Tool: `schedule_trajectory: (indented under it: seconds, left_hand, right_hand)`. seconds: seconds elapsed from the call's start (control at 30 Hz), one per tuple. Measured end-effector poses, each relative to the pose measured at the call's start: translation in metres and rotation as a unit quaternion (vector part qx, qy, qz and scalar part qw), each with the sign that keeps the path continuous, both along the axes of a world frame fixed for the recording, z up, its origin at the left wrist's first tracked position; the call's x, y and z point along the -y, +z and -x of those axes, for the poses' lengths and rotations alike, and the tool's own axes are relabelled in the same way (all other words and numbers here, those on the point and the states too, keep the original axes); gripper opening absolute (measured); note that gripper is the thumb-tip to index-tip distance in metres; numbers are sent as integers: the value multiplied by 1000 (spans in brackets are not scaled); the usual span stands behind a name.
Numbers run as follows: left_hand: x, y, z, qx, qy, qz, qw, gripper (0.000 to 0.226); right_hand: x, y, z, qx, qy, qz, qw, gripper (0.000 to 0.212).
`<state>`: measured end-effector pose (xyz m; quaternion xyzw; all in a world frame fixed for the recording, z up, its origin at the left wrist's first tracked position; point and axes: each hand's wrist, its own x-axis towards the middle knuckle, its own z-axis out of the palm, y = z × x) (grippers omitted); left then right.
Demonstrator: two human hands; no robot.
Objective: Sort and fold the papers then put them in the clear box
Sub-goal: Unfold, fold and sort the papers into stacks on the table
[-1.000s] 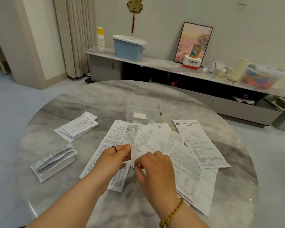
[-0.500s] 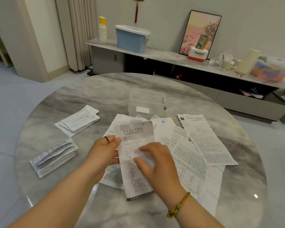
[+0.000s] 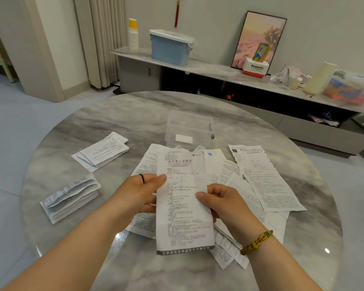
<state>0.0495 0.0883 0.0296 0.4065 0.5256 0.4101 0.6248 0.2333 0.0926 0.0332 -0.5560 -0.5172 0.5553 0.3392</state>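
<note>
My left hand (image 3: 139, 192) and right hand (image 3: 223, 204) each pinched a side edge of 1 long leaflet (image 3: 183, 223), held flat above the loose pile (image 3: 261, 185), likely to square it for folding; clear box (image 3: 189, 131) stood just beyond.

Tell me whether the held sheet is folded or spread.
Spread. The sheet shows its full printed length, gripped by left hand and right hand.

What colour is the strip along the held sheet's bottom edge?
Dark grey strip, clearest in head view.
</note>
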Motion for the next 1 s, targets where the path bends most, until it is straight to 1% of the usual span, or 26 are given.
schedule_trajectory:
  seconds: [0.1, 0.23, 0.43, 0.67, 0.8, 0.87, 0.93, 1.0]
  left_hand:
    - [2, 1, 0, -35, -32, -1, 999, 17]
    - [2, 1, -1, -50, -22, -8, 998, 22]
    - [-1, 0, 2, 3, -11, 0, 1000, 18]
    - [-1, 3, 4, 91, -14, 26, 995, 24]
    - [-2, 2, 5, 108, -15, 21, 994, 23]
    - [-2, 2, 4, 106, -8, 18, 994, 25]
    - [-2, 2, 3, 101, 2, 22, 995, 28]
    - [-2, 3, 3, 98, 4, 24, 995, 29]
  right_hand:
    - [-1, -1, -1, -13, -27, 0, 1000, 25]
    - [-2, 0, -3, -19, -27, 7, 999, 21]
    - [-4, -2, -7, -72, -10, 34, 997, 18]
    - [-7, -2, -9, -151, -7, 56, 987, 23]
    - [-7, -2, -8, -162, -7, 50, 986, 37]
    - [-8, -3, -8, -158, -24, 46, 986, 43]
    - [-8, -3, -8, -152, -36, 39, 987, 45]
    - [-8, -4, -8, -147, -41, 34, 988, 41]
